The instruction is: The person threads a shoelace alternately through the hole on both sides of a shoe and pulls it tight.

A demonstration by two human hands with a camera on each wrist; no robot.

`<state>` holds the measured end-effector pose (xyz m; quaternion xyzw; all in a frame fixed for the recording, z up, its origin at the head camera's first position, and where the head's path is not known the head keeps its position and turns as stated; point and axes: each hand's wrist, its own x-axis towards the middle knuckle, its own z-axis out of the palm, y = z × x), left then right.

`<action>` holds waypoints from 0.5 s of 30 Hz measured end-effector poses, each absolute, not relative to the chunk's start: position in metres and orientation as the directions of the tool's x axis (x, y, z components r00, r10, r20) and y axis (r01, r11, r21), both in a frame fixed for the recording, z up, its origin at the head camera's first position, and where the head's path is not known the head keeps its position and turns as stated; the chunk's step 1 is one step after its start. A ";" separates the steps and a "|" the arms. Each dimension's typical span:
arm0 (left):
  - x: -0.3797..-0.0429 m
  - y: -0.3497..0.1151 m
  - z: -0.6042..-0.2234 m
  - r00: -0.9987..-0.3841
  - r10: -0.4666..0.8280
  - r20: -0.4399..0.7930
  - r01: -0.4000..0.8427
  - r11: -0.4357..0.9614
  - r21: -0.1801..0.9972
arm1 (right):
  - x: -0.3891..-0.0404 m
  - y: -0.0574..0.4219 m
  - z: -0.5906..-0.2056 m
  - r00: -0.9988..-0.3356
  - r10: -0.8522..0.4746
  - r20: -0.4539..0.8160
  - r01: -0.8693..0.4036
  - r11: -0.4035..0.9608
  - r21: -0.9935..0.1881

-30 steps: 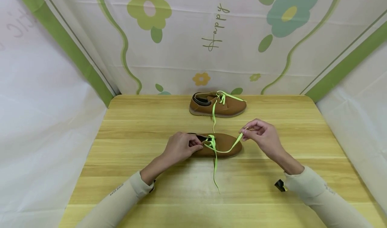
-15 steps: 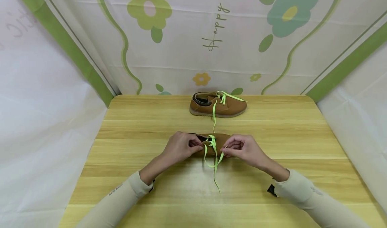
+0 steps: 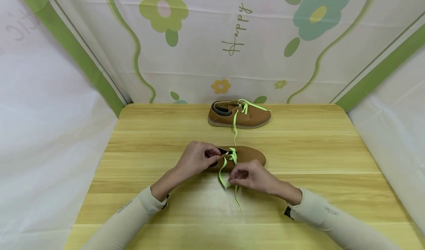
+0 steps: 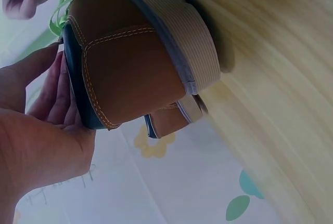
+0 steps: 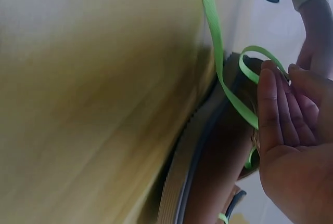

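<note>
A brown shoe (image 3: pixel 250 155) with neon green laces lies on the table, toe to the right. My left hand (image 3: pixel 196 159) pinches the near edge of its opening beside the eyelets, fingers inside the collar; in the left wrist view, the heel side of the shoe (image 4: pixel 130 73) stands right by that hand (image 4: pixel 47 135). In front of the shoe, my right hand (image 3: pixel 254 177) pinches the tip of one shoelace (image 3: pixel 221 176), which bends in a loop from the near eyelet. The other lace end (image 5: pixel 213 21) hangs down the side onto the table.
A second brown shoe (image 3: pixel 255 119) with green laces sits behind, at the table's back edge, one lace trailing toward the front shoe. A printed cloth wall (image 3: pixel 199 58) rises behind the wooden table (image 3: pixel 149 121); white cloth also closes off both sides.
My right hand has moved left and toward me, carrying the lace tip from beyond the toe to in front of the shoe. My left hand has stayed at the opening, shifting only slightly.
</note>
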<state>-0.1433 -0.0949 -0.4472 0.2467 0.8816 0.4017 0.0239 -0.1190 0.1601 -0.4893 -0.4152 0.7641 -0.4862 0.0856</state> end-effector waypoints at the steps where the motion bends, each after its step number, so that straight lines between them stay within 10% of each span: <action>1: -0.143 -0.095 -0.447 -0.876 0.453 0.165 0.422 0.555 0.717 | -0.118 0.158 -0.490 -0.628 -0.724 0.286 -0.571 0.179 -0.801; 15: -0.147 -0.094 -0.450 -0.840 0.379 0.389 0.542 0.635 0.550 | -0.110 0.145 -0.499 -0.420 -0.863 0.281 -0.807 0.213 -0.551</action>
